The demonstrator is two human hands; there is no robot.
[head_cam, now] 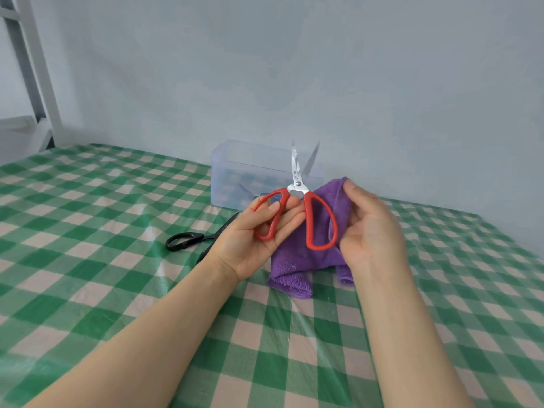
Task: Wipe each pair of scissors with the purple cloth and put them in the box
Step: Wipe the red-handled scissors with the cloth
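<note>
Green-and-cream checked plastic tablecloth (88, 290) covers the whole work surface, pale wall behind. Nearest me, both forearms reach fwd. L hand (259, 231) is closed on the red-handled steel kitchen scissors (297, 213): fingers curled thru the left red loop, thumb on top, blades up and parted in a narrow V. I'd say they're held upright and open so both blade faces can be reached w/ the cloth. R hand (371, 228) is loosely closed on the purple terry cloth (297, 266), thumb and fingers pinching its upper edge behind the right loop; rest of cloth hangs down, lower folds look to rest on the table. Cloth not on the blades yet, so wiping of this pair looks unfinished, imo. Just left of the L wrist, black-handled scissors (191, 240) lie flat on the table, partly hidden by that wrist, waiting their turn I'd guess. Farther back, near the wall, sits the clear rectangular plastic box (235, 172), lid off, placed w/in easy reach for the drop-in. Contents: I can't tell for sure; something dark and thin shows thru the wall, maybe a blade.
</note>
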